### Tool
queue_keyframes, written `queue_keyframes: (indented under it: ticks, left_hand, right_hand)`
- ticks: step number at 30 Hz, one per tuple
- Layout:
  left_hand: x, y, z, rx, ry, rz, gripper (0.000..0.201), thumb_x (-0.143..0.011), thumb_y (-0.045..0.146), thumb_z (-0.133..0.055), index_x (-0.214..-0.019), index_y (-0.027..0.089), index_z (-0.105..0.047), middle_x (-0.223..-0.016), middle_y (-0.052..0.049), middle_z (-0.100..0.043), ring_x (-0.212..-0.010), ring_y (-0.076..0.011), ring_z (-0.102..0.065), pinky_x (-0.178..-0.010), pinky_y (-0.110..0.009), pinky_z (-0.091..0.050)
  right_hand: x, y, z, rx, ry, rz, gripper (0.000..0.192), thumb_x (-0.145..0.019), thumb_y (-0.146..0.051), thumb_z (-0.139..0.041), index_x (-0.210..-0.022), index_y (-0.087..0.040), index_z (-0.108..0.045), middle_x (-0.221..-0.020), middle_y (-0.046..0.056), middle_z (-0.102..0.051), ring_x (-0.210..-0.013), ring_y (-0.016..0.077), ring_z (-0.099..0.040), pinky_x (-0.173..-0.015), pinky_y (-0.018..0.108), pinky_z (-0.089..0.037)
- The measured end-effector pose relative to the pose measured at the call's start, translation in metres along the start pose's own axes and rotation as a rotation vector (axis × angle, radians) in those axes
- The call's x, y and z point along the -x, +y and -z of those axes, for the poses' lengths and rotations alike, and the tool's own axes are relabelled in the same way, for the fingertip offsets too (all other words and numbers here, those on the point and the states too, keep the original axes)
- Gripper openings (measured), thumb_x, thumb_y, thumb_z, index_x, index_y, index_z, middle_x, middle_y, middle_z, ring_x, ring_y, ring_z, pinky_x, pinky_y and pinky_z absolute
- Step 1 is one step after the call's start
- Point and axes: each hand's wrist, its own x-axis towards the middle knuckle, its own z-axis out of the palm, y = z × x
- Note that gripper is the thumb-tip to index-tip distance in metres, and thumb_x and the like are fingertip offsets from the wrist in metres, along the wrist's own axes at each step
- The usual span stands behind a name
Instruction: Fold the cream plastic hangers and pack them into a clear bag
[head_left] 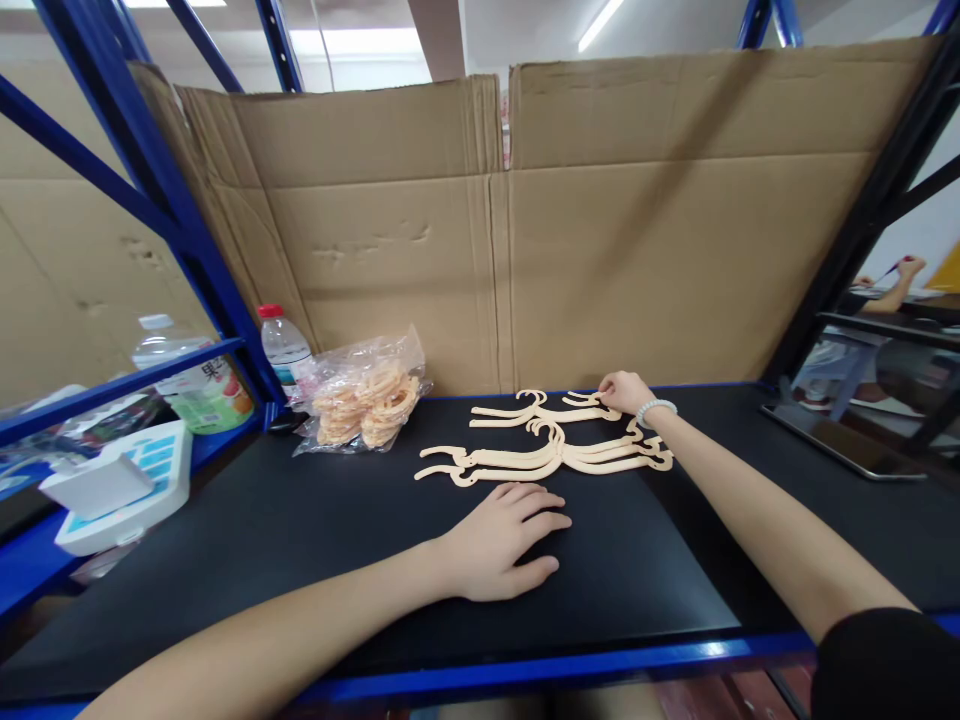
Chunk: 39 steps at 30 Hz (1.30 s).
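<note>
Several cream-coloured plastic clothes hangers (517,462), with curved hooks and arms, lie side by side on the black tabletop (360,530). Behind them sits a smaller group of hangers (555,412) of the same kind. My right hand (626,391), with a beaded bracelet at the wrist, reaches to the right end of that far group. Its fingers are pinched on a hanger piece there, and the fingertips are partly hidden. My left hand (506,545) rests palm down with spread fingers just in front of the nearer hangers, holding nothing.
A clear bag of cream-coloured rings (367,395) and a red-capped bottle (285,345) stand at the back left. Beyond the blue frame are a white keyed device (142,475) and a larger bottle (202,385). Cardboard (675,230) walls the back. A phone-like slab (840,443) lies right.
</note>
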Motion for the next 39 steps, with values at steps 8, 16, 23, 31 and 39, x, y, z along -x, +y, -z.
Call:
queue_keyframes:
  ticks: [8, 16, 23, 31, 39]
  left_hand:
    - [-0.001, -0.007, -0.003, 0.355, 0.153, 0.164, 0.033, -0.084, 0.023, -0.057, -0.117, 0.02, -0.058, -0.122, -0.009, -0.061, -0.116, -0.0228, -0.054, -0.103, -0.04, -0.039]
    - [-0.013, -0.017, -0.011, 0.973, 0.416, 0.377, 0.036, -0.086, 0.04, -0.061, -0.115, 0.019, -0.054, -0.099, -0.008, -0.067, -0.092, -0.0198, -0.063, -0.092, -0.041, -0.044]
    - [-0.017, -0.007, -0.006, 1.018, 0.565, 0.452, 0.026, -0.086, 0.042, -0.06, -0.082, 0.017, -0.056, -0.077, 0.0, -0.06, -0.077, -0.0152, -0.058, -0.078, -0.031, -0.044]
    - [-0.018, -0.013, -0.012, 1.146, 0.639, 0.501, 0.03, -0.087, 0.044, -0.058, -0.08, 0.018, -0.046, -0.075, -0.002, -0.064, -0.066, -0.0144, -0.058, -0.07, -0.03, -0.044]
    - [-0.018, -0.01, -0.01, 1.144, 0.68, 0.54, 0.028, -0.086, 0.043, -0.059, -0.085, 0.019, -0.044, -0.074, 0.001, -0.062, -0.061, -0.0118, -0.054, -0.065, -0.028, -0.041]
  right_hand:
    - [0.043, -0.018, 0.026, -0.222, 0.11, 0.215, 0.022, -0.082, -0.021, -0.055, -0.094, -0.013, -0.072, -0.082, 0.007, -0.072, -0.077, 0.0192, -0.064, -0.072, 0.028, -0.049]
    - [0.121, -0.083, 0.03, -0.695, -0.09, 0.573, 0.021, -0.086, -0.034, -0.055, -0.087, -0.016, -0.065, -0.083, 0.004, -0.068, -0.074, 0.0166, -0.063, -0.067, 0.028, -0.051]
    - [0.152, -0.113, 0.016, -0.758, -0.193, 0.687, 0.028, -0.088, -0.024, -0.058, -0.115, -0.021, -0.057, -0.078, 0.0, -0.072, -0.071, 0.014, -0.065, -0.068, 0.025, -0.049]
    - [0.098, -0.063, 0.017, -0.498, 0.008, 0.506, 0.024, -0.093, -0.027, -0.045, -0.103, -0.016, -0.064, -0.087, 0.006, -0.071, -0.08, 0.0178, -0.067, -0.072, 0.03, -0.052]
    - [0.056, -0.019, -0.009, -0.043, 0.058, 0.52, 0.023, -0.08, -0.01, -0.058, -0.102, -0.015, -0.065, -0.106, 0.012, -0.065, -0.106, 0.0264, -0.056, -0.095, 0.042, -0.042]
